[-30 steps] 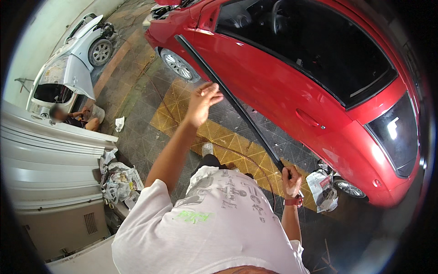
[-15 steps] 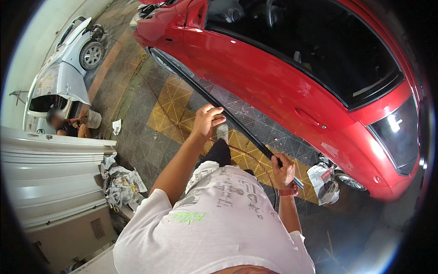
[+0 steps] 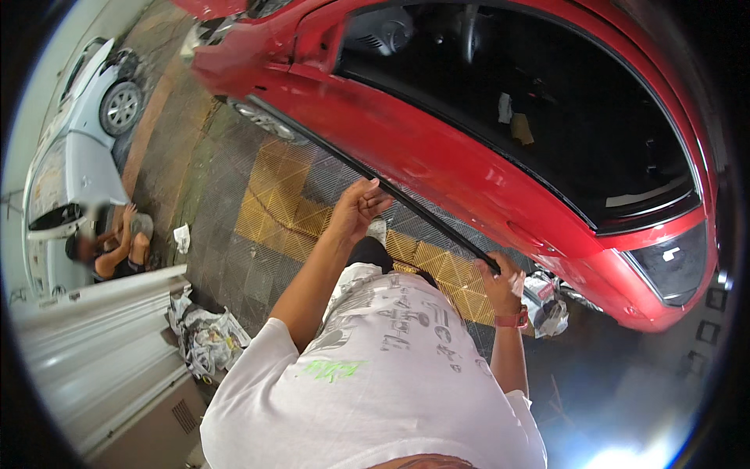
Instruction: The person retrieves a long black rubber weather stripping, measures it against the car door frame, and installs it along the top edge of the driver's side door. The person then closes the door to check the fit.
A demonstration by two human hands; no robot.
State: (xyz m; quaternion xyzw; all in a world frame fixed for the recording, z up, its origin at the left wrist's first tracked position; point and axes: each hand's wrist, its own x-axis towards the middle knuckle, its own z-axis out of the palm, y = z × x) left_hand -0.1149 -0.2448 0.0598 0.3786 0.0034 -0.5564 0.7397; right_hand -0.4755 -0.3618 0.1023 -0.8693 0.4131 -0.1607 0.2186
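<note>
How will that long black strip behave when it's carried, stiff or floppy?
Probably fairly stiff: the black strip runs nearly straight between the left hand and right hand. It looks thin, so likely light. Its far end reaches unsupported toward the red car, and may sway.

Red car door (image 3: 437, 156) blocks ahead – grated floor (image 3: 258, 227) open to the left
</note>
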